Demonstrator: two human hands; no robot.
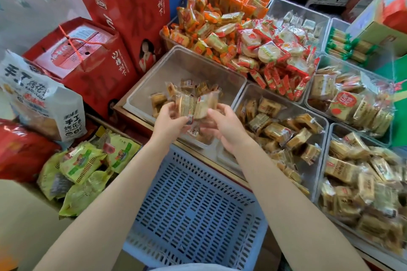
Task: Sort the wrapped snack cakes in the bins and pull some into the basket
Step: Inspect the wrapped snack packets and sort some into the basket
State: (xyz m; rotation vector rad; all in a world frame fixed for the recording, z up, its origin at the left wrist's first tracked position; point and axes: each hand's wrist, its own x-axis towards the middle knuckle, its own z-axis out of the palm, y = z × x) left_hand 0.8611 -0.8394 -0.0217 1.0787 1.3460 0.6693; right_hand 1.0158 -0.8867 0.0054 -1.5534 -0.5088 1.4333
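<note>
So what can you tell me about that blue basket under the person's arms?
The blue basket looks like moulded plastic, its floor and walls pierced with rows of small slots. It sits upright, low and in front of the person, below the clear bins' edge, with nothing visible inside. Both forearms cross above it; whether they touch it cannot be told. Its near edge is hidden.

Between the left hand point(170, 120) and the right hand point(226, 126), the clutch of wrapped cakes point(193, 104) hides most fingertips, so the exact count held cannot be told. Below the hands, the forearms cover parts of the blue basket point(193, 200), and its near rim is cut off. Far right of the right hand, the clear bin point(361, 185) runs off frame. Wrapper print is too blurred to read.
</note>
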